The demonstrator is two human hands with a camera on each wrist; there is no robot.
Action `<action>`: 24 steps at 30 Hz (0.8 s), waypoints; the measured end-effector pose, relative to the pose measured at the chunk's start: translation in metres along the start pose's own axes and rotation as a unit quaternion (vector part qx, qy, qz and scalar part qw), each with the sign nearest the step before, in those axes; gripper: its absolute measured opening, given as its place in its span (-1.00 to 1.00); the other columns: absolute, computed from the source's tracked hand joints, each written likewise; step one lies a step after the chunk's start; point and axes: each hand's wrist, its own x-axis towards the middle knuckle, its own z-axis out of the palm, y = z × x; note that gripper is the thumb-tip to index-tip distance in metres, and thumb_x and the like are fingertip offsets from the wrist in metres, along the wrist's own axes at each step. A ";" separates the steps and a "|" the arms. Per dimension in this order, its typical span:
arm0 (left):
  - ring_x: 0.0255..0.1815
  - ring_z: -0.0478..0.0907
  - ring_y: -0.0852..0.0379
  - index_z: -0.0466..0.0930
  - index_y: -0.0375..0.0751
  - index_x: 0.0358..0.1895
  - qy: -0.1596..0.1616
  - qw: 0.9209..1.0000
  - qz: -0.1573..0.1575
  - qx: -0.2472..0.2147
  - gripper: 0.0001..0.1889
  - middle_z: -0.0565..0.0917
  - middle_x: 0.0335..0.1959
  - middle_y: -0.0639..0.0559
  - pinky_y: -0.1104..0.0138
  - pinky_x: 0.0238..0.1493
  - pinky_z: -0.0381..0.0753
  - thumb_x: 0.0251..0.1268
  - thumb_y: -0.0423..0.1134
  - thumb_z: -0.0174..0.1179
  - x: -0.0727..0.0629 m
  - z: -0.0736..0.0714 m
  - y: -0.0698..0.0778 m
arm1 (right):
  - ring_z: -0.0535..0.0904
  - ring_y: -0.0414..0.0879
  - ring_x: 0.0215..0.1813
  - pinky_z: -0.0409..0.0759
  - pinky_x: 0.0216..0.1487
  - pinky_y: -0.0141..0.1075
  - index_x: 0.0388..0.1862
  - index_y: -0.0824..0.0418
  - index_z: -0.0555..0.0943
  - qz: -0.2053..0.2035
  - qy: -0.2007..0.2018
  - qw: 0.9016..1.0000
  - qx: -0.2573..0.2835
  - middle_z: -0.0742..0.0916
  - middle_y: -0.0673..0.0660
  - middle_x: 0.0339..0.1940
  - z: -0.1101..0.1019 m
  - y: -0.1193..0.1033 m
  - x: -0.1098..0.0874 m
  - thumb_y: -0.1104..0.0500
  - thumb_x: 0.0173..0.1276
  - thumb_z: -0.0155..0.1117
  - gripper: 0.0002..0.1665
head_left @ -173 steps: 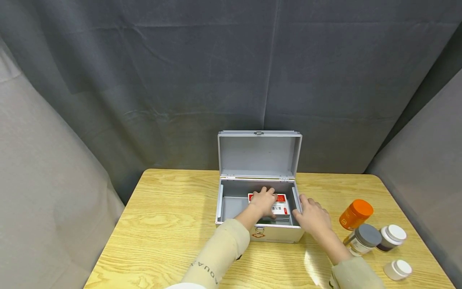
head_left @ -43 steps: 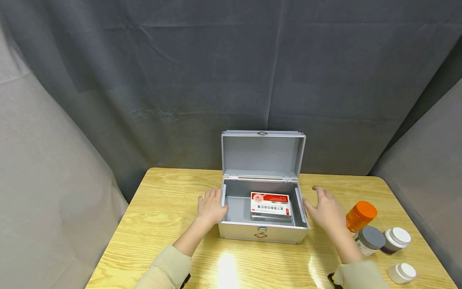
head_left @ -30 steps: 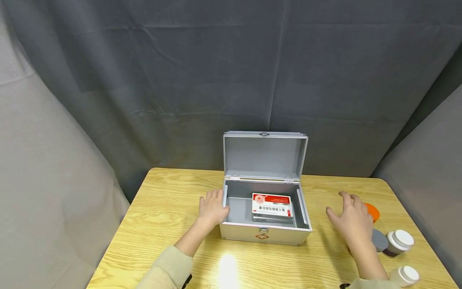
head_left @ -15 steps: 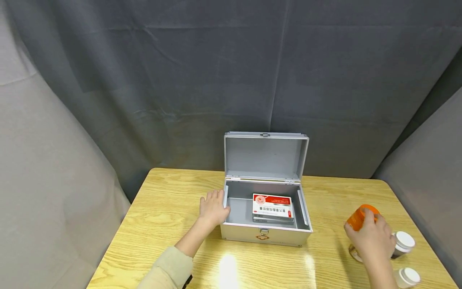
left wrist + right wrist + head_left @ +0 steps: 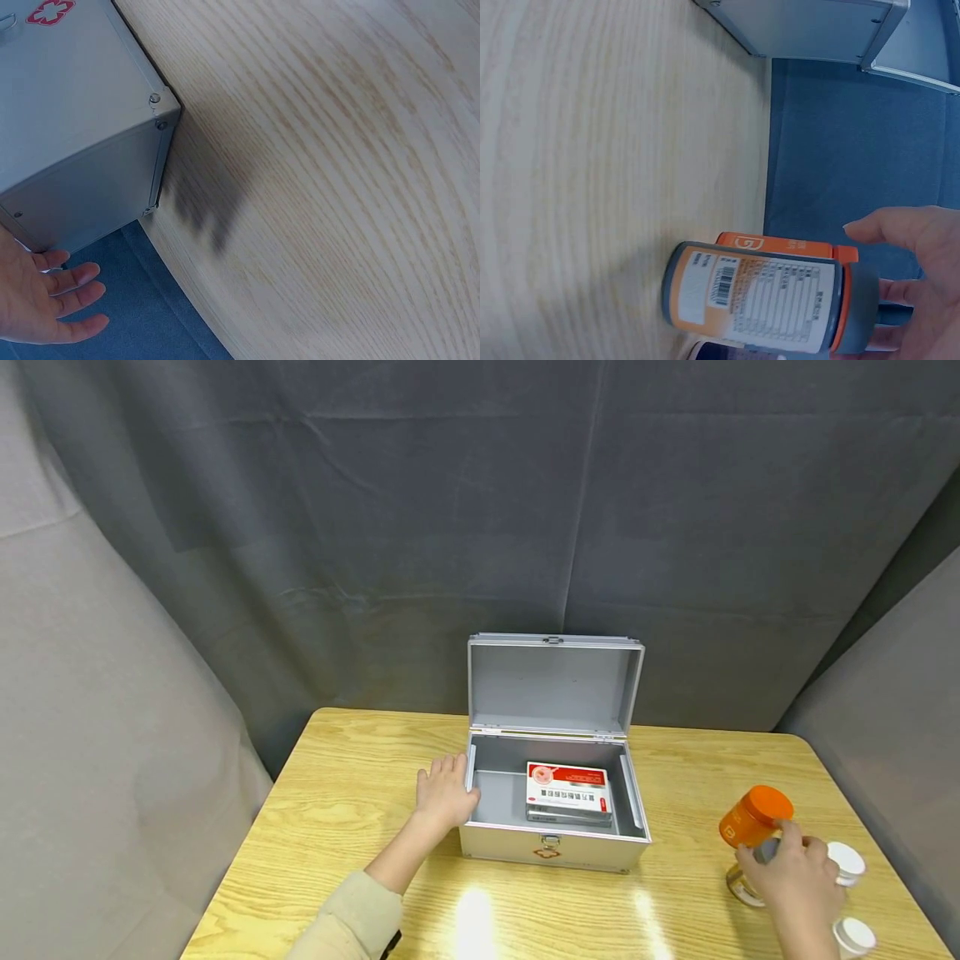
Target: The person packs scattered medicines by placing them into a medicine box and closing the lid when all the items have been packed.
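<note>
The left hand (image 5: 444,793) rests at the left wall of an open silver first-aid case (image 5: 551,852), its fingers loosely extended along the outside in the left wrist view. A red-and-white medicine box (image 5: 567,787) lies on another box inside the case. At the right, the right hand (image 5: 797,875) reaches over a grey-lidded bottle (image 5: 769,296), thumb and fingers spread about its lid. A gap shows between thumb tip and lid in the right wrist view. Just behind stands an orange bottle (image 5: 756,817); the hand partly hides both white-capped bottles.
A white-capped dark bottle (image 5: 846,862) and a small white bottle (image 5: 853,935) stand near the table's right edge. The wooden table (image 5: 360,777) ends at a grey curtain (image 5: 375,568). The case's raised lid (image 5: 555,685) stands upright at the back.
The left hand left the boxes inside the case and came to its left wall. The right hand moved from the case's right side past the orange bottle to the grey-lidded one.
</note>
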 end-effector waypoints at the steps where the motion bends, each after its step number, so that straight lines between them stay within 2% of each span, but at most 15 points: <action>1: 0.11 0.31 -0.11 0.23 -0.23 0.22 -0.002 1.000 -0.001 -0.001 -0.39 0.43 0.07 -0.15 -0.05 0.04 0.27 0.11 0.00 0.04 0.000 0.000 0.000 | 0.12 0.55 0.05 0.23 -0.18 0.36 0.31 0.36 0.04 0.002 -0.004 1.000 0.001 0.16 0.64 0.11 0.001 0.001 -0.001 -0.14 0.16 0.15 -0.07; 9: 0.16 0.30 -0.11 0.22 -0.21 0.26 -0.019 1.000 -0.007 0.010 -0.37 0.42 0.12 -0.15 -0.04 0.10 0.26 0.16 0.04 0.04 0.002 0.000 0.000 | 0.13 0.55 0.02 0.26 -0.17 0.32 0.30 0.39 0.04 0.009 -0.014 1.000 0.003 0.17 0.64 0.04 0.004 0.007 -0.005 -0.12 0.20 0.10 -0.11; 24: 0.16 0.29 -0.10 0.20 -0.19 0.28 -0.022 1.000 -0.011 0.009 -0.35 0.41 0.14 -0.13 -0.03 0.09 0.26 0.16 0.05 0.04 0.002 0.000 0.000 | 0.17 0.59 -0.01 0.27 -0.17 0.31 0.26 0.42 0.09 -0.010 0.015 1.000 0.018 0.20 0.67 0.02 0.008 0.012 -0.002 0.00 0.18 0.17 -0.17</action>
